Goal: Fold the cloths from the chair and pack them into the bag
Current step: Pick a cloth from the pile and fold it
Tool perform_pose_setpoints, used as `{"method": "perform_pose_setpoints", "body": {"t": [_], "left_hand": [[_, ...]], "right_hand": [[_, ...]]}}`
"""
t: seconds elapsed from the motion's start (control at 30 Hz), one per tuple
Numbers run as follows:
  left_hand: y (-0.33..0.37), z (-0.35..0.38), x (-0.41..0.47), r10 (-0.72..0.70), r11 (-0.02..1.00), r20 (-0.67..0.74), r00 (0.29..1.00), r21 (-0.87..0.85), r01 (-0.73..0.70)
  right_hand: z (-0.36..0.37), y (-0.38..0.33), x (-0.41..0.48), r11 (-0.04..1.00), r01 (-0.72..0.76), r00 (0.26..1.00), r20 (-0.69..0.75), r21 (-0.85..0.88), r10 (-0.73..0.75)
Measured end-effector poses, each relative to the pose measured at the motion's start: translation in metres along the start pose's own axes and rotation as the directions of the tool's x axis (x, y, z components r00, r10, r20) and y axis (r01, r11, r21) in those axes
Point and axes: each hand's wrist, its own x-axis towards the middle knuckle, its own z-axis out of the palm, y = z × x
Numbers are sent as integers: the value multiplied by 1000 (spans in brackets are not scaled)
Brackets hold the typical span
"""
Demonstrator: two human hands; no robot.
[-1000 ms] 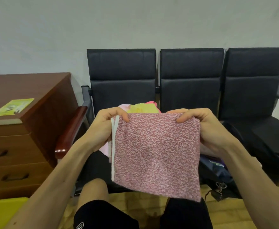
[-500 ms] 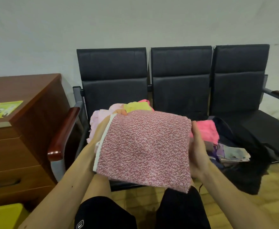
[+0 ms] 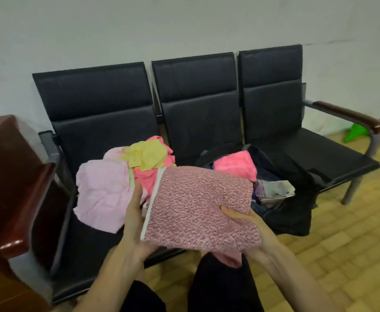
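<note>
Yellow floor tiles (image 3: 342, 255) lie under the person's knees at the very bottom of the view. Just above the knees, two bare hands carry a folded speckled red cloth (image 3: 200, 206). It is a neat flat square with a white edge on its left side. The left hand (image 3: 137, 224) lies flat along that white edge with its fingers straight, and props the cloth up. The right hand (image 3: 249, 228) grips the other side, thumb on top and fingers tucked under. The cloth is up in the air in front of the seats, between the pile and the bag.

Behind the left hand, on the left seat, sits the pile of loose cloths. It has a pale pink cloth (image 3: 103, 190), a bright pink cloth (image 3: 145, 179) and a yellow cloth (image 3: 146, 156) on top. None of them looks folded. On the middle seat the dark bag (image 3: 292, 212) lies open, with a folded pink cloth (image 3: 236, 164) already inside.

Farther back, the three black chairs (image 3: 195, 91) stand against a plain grey wall (image 3: 184, 23).

This cloth looks fully folded, so the packing step is in hand. I think the next move is to carry it to the right, over the bag's open mouth, and lay it down by the pink one. It needs to be kept level, or the fold may slip open.
</note>
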Motion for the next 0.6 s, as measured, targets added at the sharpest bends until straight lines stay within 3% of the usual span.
{"method": "perform_pose_setpoints", "body": {"t": [0.07,0.23,0.37,0.47,0.6], "left_hand": [[-21,17,9,-82,977,210,974,-176,120],[-65,56,53,-111,954,378,919,-219,205],[-97,94,98,-132,991,172,976,32,128],[-116,125,145,-38,956,85,996,293,11],[-124,152,219,48,892,9,999,450,-47]], "right_hand": [[-12,-8,4,998,55,996,-73,-16,-56],[-67,-32,37,985,124,976,-196,117,-99],[-87,-36,67,957,284,935,-238,54,-264],[-110,-41,95,959,281,907,-318,-26,-275],[-143,-69,134,956,246,888,-360,-158,-288]]}}
